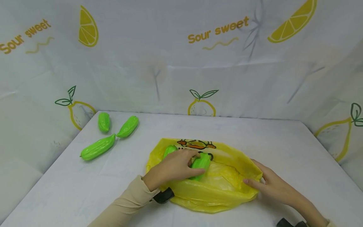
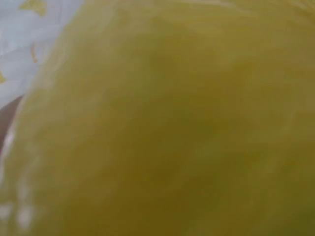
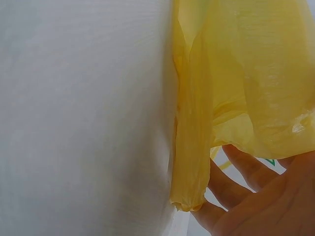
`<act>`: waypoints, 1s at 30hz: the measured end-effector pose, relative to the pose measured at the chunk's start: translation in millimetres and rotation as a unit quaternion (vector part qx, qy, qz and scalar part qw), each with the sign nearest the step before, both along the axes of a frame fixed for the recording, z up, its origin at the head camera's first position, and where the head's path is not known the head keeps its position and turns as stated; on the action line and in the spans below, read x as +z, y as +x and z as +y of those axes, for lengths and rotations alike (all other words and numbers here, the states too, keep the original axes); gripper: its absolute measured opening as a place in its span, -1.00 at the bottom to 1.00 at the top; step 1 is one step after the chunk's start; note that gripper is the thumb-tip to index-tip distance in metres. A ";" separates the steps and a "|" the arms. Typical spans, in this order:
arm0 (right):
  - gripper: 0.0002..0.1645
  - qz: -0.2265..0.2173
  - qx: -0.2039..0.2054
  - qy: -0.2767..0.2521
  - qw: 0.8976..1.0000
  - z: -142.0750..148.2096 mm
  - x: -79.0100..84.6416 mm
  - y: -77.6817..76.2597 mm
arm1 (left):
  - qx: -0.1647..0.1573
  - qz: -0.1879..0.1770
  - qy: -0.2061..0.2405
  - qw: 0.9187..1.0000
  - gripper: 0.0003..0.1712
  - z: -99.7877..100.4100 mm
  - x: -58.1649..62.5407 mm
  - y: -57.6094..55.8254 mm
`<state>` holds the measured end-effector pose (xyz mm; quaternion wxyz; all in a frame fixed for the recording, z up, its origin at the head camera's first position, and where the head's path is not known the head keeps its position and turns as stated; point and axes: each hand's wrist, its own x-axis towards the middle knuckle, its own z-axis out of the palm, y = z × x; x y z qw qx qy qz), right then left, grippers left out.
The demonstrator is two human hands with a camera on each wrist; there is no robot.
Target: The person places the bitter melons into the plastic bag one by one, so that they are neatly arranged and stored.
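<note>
Lemon-printed cloth [image 1: 175,56] hangs behind a white tabletop [image 1: 71,186].

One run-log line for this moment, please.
left hand: grips green vegetable at mouth of yellow bag | right hand: holds bag's right side | second vegetable: inside bag | three more vegetables: on table

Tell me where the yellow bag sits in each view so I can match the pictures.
Head: the yellow bag lies below and right of centre, mouth open, with the right hand at its right end.
Left wrist: it fills nearly everything, blurred, except the upper-left corner and part of the left edge.
Right wrist: it takes the right half, running from the top edge down to the right hand's fingers.
Shared landmark: the white printed cloth, partly visible in all three.
</note>
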<state>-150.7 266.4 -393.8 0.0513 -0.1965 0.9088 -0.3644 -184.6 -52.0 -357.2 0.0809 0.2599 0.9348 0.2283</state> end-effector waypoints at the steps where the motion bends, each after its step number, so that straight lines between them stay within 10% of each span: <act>1: -0.29 0.002 0.000 0.001 1.000 0.1 -0.4 -0.1 | -0.008 -0.009 -0.003 1.000 -0.37 -1.6 2.0 -0.3; 12: -0.29 0.000 0.000 0.005 1.000 0.4 -1.6 0.0 | -0.003 0.057 -0.064 0.996 -0.30 0.7 -7.4 1.7; 30: -0.29 0.009 -0.004 0.008 1.000 0.6 -3.0 -0.8 | 0.009 -0.010 0.053 0.999 -0.46 -16.9 13.2 -3.2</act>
